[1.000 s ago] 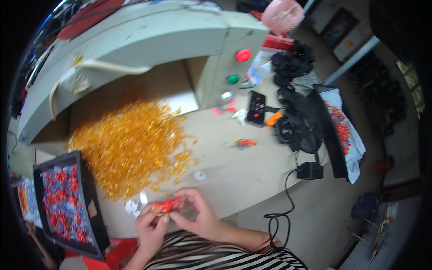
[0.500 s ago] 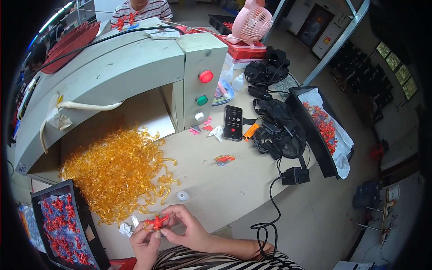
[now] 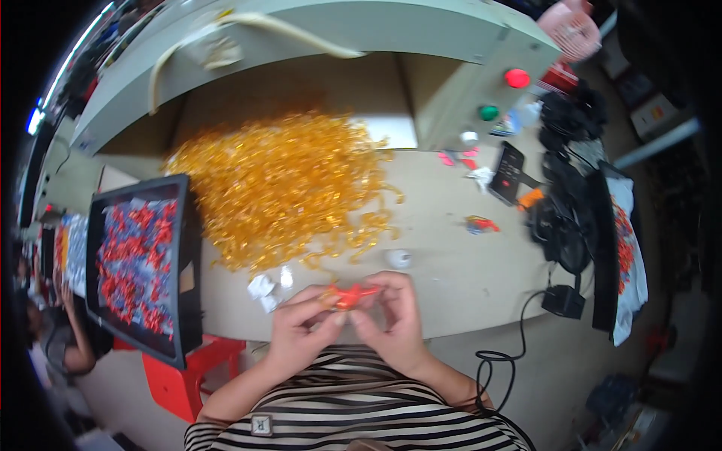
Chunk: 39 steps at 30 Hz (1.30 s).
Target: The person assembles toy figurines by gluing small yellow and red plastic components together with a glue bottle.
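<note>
Close to my body at the table's front edge, both my hands hold a small red plastic figure [image 3: 353,295] between them. My left hand [image 3: 303,331] pinches its left end, where a bit of amber plastic shows. My right hand [image 3: 396,319] grips the other end with thumb and fingers. The thumbs meet below the figure, and part of it is hidden by fingers and blur. Beyond the hands lies a large heap of curled, clear amber plastic pieces [image 3: 278,195]. Another small red and blue piece [image 3: 481,224] rests on the table to the right.
A black tray [image 3: 188,301] of red figures stands at the left, above a red stool [image 3: 177,383]. On the right are a phone [image 3: 507,173], black straps [image 3: 560,218], a cabled black box [image 3: 563,301] and another tray [image 3: 602,263]. A grey machine housing [image 3: 429,34] arches over the heap.
My view has swung left and down, so the table sits further right and higher in the picture. Both hands still hold the red figure, now more level.
</note>
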Motion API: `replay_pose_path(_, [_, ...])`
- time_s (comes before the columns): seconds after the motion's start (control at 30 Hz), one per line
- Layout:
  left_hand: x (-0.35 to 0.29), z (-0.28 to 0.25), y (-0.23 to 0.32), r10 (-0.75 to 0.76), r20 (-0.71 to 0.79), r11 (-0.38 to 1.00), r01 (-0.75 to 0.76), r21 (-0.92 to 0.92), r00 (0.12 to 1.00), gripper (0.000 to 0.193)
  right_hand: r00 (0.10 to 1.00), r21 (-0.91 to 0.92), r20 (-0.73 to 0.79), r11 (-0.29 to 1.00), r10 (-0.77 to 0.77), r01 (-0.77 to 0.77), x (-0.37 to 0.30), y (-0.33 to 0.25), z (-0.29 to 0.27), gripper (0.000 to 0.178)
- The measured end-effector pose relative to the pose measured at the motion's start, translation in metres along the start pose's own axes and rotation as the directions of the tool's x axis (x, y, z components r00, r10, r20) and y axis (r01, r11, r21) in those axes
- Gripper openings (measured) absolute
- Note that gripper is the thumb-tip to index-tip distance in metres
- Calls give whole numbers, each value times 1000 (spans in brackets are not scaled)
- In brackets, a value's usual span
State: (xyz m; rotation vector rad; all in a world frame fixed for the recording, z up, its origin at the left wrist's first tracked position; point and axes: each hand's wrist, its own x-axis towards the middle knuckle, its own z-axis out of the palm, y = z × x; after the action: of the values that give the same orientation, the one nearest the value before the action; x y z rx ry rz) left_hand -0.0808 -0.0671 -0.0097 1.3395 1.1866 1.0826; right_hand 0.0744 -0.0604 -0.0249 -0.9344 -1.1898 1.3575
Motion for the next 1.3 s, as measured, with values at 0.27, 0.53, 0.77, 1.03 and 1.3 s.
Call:
replay_pose_path(0.27, [-2,-4,4,-25,44,993,30,-113,999,24,999,35,45,999,10,-12,3,2,6,43])
replay_pose_path(0.53, [-6,-9,3,-15,43,994,19,-110,999,23,999,27,45,1000,8,-9,0,2,12,42])
replay_pose_path(0.77, [-7,-10,2,-10,45,996,14,-93,999,22,999,32,46,999,-4,3,0,2,13,42])
replay_pose_path(1.03, [-6,-10,2,-17,45,996,21,-90,999,22,999,54,46,999,-9,6,0,4,11,44])
replay_pose_path(1.3, [-5,-10,4,-9,45,995,13,-98,999,22,998,53,57,998,-18,15,0,3,11,45])
